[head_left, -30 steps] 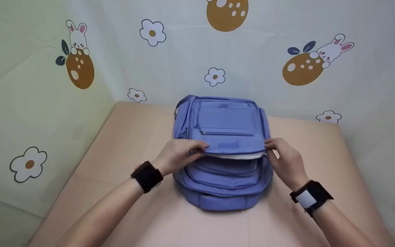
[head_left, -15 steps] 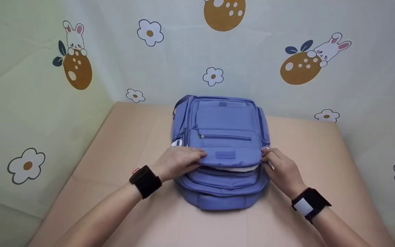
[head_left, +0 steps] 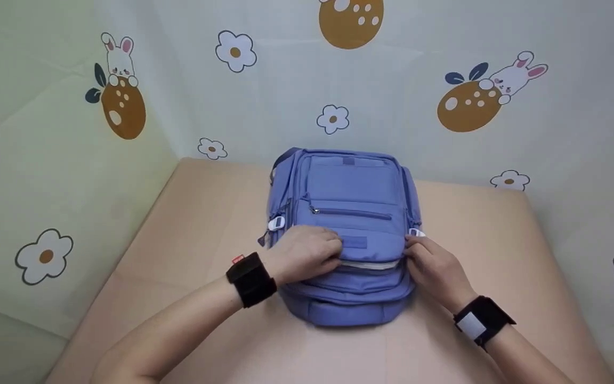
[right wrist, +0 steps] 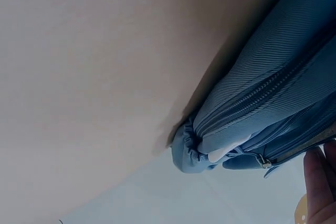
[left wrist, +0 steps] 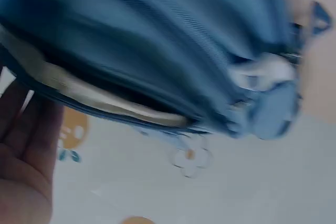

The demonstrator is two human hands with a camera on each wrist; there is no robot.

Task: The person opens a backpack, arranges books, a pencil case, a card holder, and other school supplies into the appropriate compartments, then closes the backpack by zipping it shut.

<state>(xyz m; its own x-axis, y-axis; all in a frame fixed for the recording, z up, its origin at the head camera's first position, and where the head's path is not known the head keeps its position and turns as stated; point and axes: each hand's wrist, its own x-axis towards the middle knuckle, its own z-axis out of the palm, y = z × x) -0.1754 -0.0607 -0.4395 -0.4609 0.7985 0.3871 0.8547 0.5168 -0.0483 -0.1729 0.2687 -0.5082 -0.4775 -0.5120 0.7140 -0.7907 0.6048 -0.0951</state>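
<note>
A blue backpack [head_left: 352, 184] lies on its back on the table, its front pocket partly unzipped with the flap hanging forward. Pale lining [head_left: 371, 264] shows in the opening. My left hand [head_left: 307, 253] grips the flap's lower edge left of the fabric label [head_left: 354, 242], fingers curled over it. In the left wrist view, the fingers [left wrist: 37, 135] lie against the flap's outer side; the thumb is hidden there. My right hand [head_left: 435, 266] pinches the flap's right edge. A metal zipper pull [right wrist: 264, 162] hangs close to its fingers in the right wrist view.
The backpack stands on a peach-coloured tabletop [head_left: 205, 330]. Behind and to the left hangs a pale curtain [head_left: 280, 101] printed with rabbits and flowers. White strap pieces [head_left: 276, 223] stick out at the bag's sides.
The flap has come down over the opening, so less lining shows. My left hand has slid right along the edge toward the label; my right hand has lowered slightly with the flap.
</note>
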